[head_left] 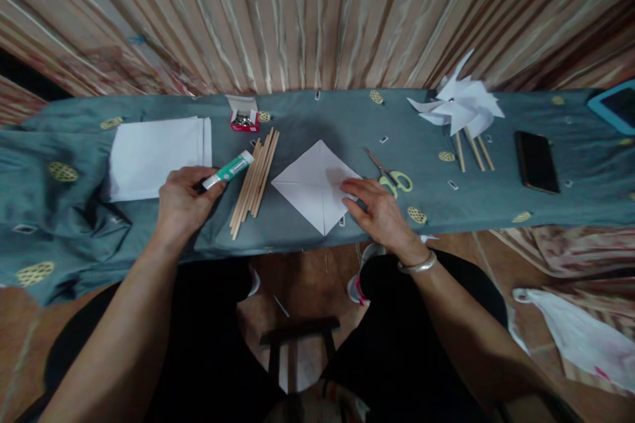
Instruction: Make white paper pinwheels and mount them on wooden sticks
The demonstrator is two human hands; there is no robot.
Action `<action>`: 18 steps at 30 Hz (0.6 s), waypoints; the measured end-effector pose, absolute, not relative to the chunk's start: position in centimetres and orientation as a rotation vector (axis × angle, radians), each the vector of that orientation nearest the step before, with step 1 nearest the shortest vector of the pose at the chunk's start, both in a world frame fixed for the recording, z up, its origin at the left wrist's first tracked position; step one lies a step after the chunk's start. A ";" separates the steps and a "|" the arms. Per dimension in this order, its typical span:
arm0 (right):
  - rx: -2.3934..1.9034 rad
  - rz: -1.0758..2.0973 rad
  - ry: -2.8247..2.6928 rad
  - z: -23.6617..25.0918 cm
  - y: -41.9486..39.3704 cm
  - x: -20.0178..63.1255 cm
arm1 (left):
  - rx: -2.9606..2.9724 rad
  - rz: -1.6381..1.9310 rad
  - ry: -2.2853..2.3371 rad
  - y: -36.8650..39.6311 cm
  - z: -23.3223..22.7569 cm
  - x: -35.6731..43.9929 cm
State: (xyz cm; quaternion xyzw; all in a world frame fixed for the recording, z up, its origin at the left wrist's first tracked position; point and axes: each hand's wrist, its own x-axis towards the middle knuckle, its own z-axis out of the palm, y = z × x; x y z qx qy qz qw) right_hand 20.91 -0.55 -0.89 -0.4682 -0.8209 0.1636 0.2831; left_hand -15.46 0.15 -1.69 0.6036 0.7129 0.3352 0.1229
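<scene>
Green-capped glue stick (229,170): my left hand (184,201), fingers clamped on it.
Creased paper square (314,186): my right hand (378,209), fingers apart, flat on it.

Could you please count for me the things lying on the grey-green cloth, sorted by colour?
White: 3 - folded paper square, paper stack, pinwheel cluster
Green: 2 - glue stick in left hand, scissors by right hand
Black: 1 - phone
Red: 1 - small box
Wood: 1 - stick bundle
Total: 8

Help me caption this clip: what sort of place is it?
Probably a home craft table: a cloth-covered bench with finished paper pinwheels, wooden sticks and scissors, before a curtain.
</scene>
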 end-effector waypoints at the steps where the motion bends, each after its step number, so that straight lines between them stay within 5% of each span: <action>1: -1.249 0.419 -2.222 -0.9 -0.7 21.0 | 1.824 0.935 2.086 0.1 -1.5 -15.6; 6: -1.261 0.406 -2.267 -0.5 -1.3 21.1 | 2.224 0.938 2.080 -1.0 0.2 -13.9; 13: -1.221 0.553 -2.394 0.9 -2.7 21.0 | 2.621 0.703 1.090 -3.5 -0.1 -4.7; 18: -1.236 0.619 -2.450 0.7 -2.8 21.3 | 2.605 0.578 1.096 -3.0 -0.7 -3.3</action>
